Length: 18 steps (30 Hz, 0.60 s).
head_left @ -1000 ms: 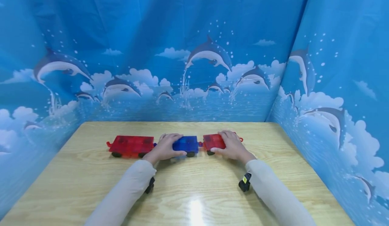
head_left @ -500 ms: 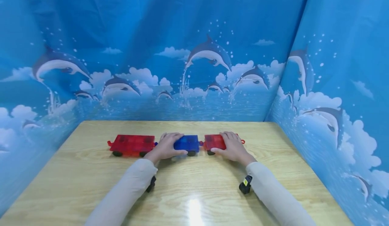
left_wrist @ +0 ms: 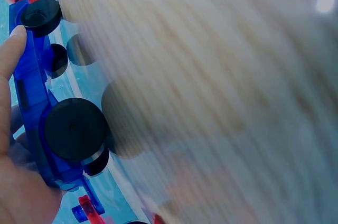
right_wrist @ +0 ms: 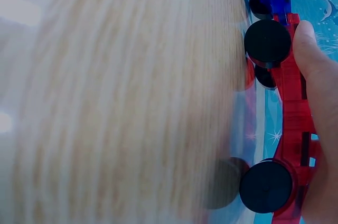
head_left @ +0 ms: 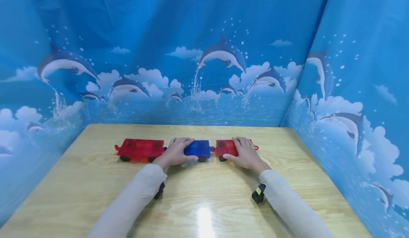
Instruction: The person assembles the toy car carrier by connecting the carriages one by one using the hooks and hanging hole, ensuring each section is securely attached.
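A row of translucent toy train cars stands on its wheels, end to end near the back of the table. My left hand holds the blue train car, its thumb along the near side. At the right end, my right hand grips a red train car in the same manner. A small coupling joins these two cars. Left of my left hand sits a longer red train car with a hook at its far end, its right coupling meeting the blue car. In both wrist views, black wheels rest against the tabletop.
The wooden table is glossy, with a bright light reflection near the front. A blue dolphin-print curtain borders its back and sides. A small black device is strapped beneath each wrist.
The head view shifts slightly. Both hands keep the same hold, and the cars stay lined up in the same order.
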Each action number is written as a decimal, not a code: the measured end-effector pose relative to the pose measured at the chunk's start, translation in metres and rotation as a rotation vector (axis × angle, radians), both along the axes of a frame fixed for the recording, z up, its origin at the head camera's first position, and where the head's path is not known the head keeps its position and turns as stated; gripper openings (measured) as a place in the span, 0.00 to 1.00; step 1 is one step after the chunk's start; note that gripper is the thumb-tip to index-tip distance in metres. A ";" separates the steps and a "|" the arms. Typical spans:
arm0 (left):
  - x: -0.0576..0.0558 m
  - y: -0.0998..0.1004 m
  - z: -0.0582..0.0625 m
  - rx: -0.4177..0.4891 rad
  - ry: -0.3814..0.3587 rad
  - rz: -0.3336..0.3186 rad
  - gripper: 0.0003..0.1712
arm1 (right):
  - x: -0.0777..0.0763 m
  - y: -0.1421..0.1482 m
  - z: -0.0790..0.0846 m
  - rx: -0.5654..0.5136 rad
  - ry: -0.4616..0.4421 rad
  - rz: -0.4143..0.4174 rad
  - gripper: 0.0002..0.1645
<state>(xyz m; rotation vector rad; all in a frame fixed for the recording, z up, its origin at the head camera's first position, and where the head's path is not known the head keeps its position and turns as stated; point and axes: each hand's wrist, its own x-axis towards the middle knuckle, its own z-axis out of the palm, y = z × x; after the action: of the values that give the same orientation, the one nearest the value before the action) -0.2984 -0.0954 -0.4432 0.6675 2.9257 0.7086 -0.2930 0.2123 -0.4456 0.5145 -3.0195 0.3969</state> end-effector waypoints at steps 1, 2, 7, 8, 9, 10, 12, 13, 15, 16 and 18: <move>0.000 0.000 0.000 -0.004 0.002 0.001 0.50 | 0.000 0.000 0.000 0.001 -0.005 -0.001 0.59; 0.000 0.000 0.000 -0.007 0.001 0.001 0.50 | 0.000 0.000 0.000 0.003 -0.009 0.001 0.59; -0.002 -0.001 0.002 0.000 -0.014 -0.025 0.54 | 0.001 0.002 0.003 0.002 -0.032 0.024 0.59; -0.003 -0.002 0.004 0.008 -0.014 -0.033 0.55 | 0.001 0.003 0.005 -0.006 -0.035 0.033 0.59; -0.004 -0.003 0.007 0.026 -0.019 -0.035 0.56 | 0.000 0.004 0.007 -0.012 -0.039 0.037 0.59; -0.005 -0.004 0.011 0.040 -0.017 -0.034 0.57 | 0.000 0.006 0.011 -0.020 -0.042 0.042 0.58; -0.006 -0.010 0.020 0.049 -0.001 -0.026 0.57 | -0.001 0.010 0.020 -0.045 -0.046 0.058 0.58; -0.007 -0.015 0.026 0.046 0.010 -0.018 0.57 | -0.001 0.012 0.025 -0.054 -0.047 0.065 0.58; -0.007 -0.029 0.036 0.014 0.040 0.007 0.57 | -0.001 0.017 0.035 -0.058 -0.040 0.076 0.58; -0.007 -0.037 0.040 -0.013 0.060 0.018 0.57 | -0.002 0.020 0.040 -0.065 -0.037 0.081 0.57; -0.006 -0.054 0.048 -0.059 0.089 0.041 0.57 | -0.002 0.028 0.051 -0.066 -0.029 0.078 0.57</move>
<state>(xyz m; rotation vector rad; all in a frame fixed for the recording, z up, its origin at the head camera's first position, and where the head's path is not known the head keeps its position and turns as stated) -0.3047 -0.1498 -0.3949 0.6515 3.0364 0.6095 -0.2951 0.2398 -0.3942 0.6283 -3.0092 0.5112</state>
